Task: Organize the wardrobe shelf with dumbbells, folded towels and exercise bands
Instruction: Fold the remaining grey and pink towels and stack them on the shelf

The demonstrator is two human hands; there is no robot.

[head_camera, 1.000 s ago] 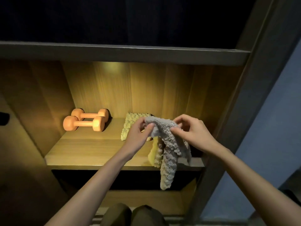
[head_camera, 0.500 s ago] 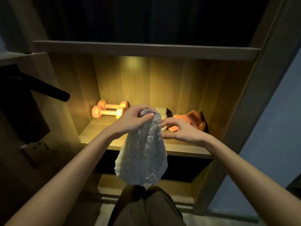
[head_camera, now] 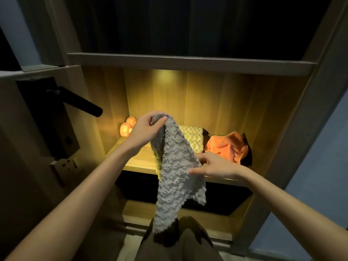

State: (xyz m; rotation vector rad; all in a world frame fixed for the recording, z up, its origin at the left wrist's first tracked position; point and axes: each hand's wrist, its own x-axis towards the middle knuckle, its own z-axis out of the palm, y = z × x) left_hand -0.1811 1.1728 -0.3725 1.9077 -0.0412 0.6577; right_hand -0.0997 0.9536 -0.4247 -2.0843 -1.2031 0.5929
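Wardrobe shelf [head_camera: 139,159] of pale wood, lit warm beneath a grey board [head_camera: 188,62]; the room around is dim. Grey towel [head_camera: 175,176] hangs before the shelf's front edge, long axis near vertical, lower end toward the knees [head_camera: 188,240]; left hand [head_camera: 146,129] clenched round its top; right hand [head_camera: 216,166] at its right edge, thumb on the cloth, grasp not discernible. Behind it lies a folded yellow towel [head_camera: 192,138]; to the right, a crumpled orange towel [head_camera: 227,146]; at left rear, orange dumbbells [head_camera: 126,127], partly hidden by the left hand; black door handle [head_camera: 82,103] far left.

Dumbbells [head_camera: 126,129] mostly behind left hand [head_camera: 146,129]; yellow towel [head_camera: 192,138] partly behind grey towel [head_camera: 175,176].
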